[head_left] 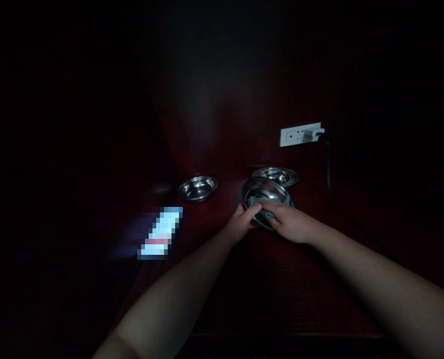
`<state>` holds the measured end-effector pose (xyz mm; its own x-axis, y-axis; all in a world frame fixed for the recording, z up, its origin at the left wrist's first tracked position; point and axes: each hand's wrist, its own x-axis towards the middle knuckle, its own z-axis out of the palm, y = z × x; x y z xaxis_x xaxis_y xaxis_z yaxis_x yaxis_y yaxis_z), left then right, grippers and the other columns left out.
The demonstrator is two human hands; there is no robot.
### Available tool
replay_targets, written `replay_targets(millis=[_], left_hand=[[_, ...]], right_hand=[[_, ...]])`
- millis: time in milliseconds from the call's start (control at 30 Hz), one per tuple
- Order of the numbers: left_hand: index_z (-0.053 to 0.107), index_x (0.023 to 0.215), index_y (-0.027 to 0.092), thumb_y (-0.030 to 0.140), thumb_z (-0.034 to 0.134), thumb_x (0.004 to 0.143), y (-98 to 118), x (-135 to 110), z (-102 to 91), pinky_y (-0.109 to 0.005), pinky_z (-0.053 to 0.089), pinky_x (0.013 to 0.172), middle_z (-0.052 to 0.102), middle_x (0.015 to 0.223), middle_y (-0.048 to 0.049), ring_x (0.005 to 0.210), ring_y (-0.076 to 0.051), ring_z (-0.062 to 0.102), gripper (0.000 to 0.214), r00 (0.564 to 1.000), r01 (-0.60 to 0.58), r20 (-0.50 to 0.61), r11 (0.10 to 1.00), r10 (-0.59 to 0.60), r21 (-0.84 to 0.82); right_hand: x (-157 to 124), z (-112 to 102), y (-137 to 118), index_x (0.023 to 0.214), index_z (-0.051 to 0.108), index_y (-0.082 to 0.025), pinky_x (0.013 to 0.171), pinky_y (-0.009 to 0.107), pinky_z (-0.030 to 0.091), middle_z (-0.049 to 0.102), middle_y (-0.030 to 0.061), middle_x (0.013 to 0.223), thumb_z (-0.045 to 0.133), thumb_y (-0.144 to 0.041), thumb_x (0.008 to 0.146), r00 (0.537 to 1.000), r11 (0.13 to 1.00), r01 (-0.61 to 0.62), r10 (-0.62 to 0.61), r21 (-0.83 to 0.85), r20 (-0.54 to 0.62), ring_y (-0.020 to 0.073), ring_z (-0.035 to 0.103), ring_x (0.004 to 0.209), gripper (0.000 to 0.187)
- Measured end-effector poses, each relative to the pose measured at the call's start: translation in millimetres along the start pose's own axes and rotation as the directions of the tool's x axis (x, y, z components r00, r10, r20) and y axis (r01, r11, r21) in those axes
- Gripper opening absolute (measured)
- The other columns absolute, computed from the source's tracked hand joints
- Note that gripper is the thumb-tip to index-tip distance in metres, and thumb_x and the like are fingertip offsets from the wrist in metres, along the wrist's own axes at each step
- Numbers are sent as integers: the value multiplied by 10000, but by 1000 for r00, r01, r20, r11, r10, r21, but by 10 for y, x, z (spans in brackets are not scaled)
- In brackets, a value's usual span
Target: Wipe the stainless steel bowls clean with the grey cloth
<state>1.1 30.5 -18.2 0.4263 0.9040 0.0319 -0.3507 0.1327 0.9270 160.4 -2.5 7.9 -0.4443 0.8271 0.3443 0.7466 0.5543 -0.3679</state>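
One dark red table [282, 284] carries the work, and over it the stainless-steel bowl [261, 188], the landmark here, is held tilted with its mouth toward the person. The right hand [291, 222], coming in from this bowl's right, has hold of a cloth and lies inside the bowl with its fingers spread over the fabric; the left hand [241, 222] grasps the bowl's near left rim, thumb on top. The grey cloth [254, 201] sits against the bowl's inner wall, partly hidden under those fingers. The step appears to be wiping the inside; done well, it calls for a firm left grip, even pressure from flat fingers, strokes following the curve up to the rim, and small turns of the bowl so that no strip is missed. The poor light makes a second pass sensible. Counted from large to small: one table; two forearms, both reaching toward the held bowl; one pixelated lit screen [160, 234], probably a phone, to the held bowl's left and nearer the person; one held bowl; one shallow steel bowl [198, 188], well apart to its left; at least one steel dish [275, 175] just behind it, whose several rims suggest a stack, though the number cannot be told; two hands; one white socket plate [293, 137] above and behind it to the right; one cloth; one plug [317, 133] in that plate.
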Motion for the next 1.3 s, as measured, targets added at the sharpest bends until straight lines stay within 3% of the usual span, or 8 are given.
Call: replay_targets(millis=[233, 400, 567, 767, 1300], left_hand=[[571, 1100, 194, 347, 661, 749, 20, -16, 14, -422, 509, 841, 651, 1060, -76, 956, -226, 625, 393, 999, -17, 31, 1000, 16, 13], [567, 1090, 182, 368, 671, 739, 17, -9, 8, -406, 515, 820, 647, 1046, -86, 935, -222, 625, 410, 999, -15, 32, 1000, 15, 17], [561, 1089, 181, 363, 673, 730, 7, -7, 10, -399, 519, 796, 646, 1024, -85, 881, -206, 630, 418, 1000, -15, 7, 1000, 15, 17], [569, 1117, 198, 368, 662, 744, 13, -16, 11, -366, 519, 785, 650, 1029, -73, 873, -189, 629, 421, 1000, -22, 23, 999, 21, 26], [563, 1134, 193, 360, 657, 751, 10, -16, 0, -369, 525, 789, 651, 1065, -89, 896, -204, 635, 429, 999, -18, 28, 1000, 18, 9]], right_hand=[[6, -12, -21, 1288, 528, -158, 1113, 485, 298, 502, 112, 1376, 422, -109, 808, 987, 982, 152, -157, 116, 31, 242, 425, 1303, 494], [-2, -63, -58, 1255, 549, -176, 1059, 513, 358, 555, 112, 1316, 413, -175, 864, 986, 975, 150, -159, 162, 47, 255, 487, 1245, 414], [1, -111, -90, 1189, 584, -161, 952, 466, 453, 630, 115, 1178, 405, -177, 874, 983, 964, 157, -173, 213, 59, 234, 587, 1079, 363], [3, -137, -114, 1186, 578, -156, 907, 436, 464, 647, 109, 1121, 417, -178, 876, 984, 960, 142, -164, 240, 73, 222, 601, 1000, 350], [-2, -116, -124, 1149, 589, -164, 912, 431, 468, 653, 99, 1083, 425, -137, 848, 984, 960, 158, -173, 230, 48, 225, 598, 1017, 343]])
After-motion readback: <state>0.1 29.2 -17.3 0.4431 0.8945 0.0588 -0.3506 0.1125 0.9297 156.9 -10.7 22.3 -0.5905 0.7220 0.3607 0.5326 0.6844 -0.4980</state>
